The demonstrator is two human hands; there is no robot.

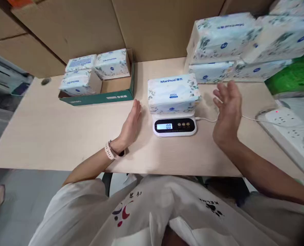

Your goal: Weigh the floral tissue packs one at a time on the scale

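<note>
A white tissue pack (173,95) with blue lettering and a leaf print rests on a small white digital scale (176,134). The scale's lit display reads 0.0. To the left of the scale, my left hand (131,125) stands on edge on the table, fingers straight and holding nothing; a light band is on its wrist. My right hand (227,112) is raised to the right of the scale, palm inward with its fingers loosely bent and nothing in them. Both hands are apart from the tissue pack. A white cable runs from the scale behind my right hand.
On the left, a green-edged cardboard tray (100,98) holds several tissue packs (77,82). More tissue packs (223,37) are stacked at the back right, beside a green package (292,75). A white power strip (286,119) lies at right. Large cardboard boxes (157,30) line the table's (52,136) rear.
</note>
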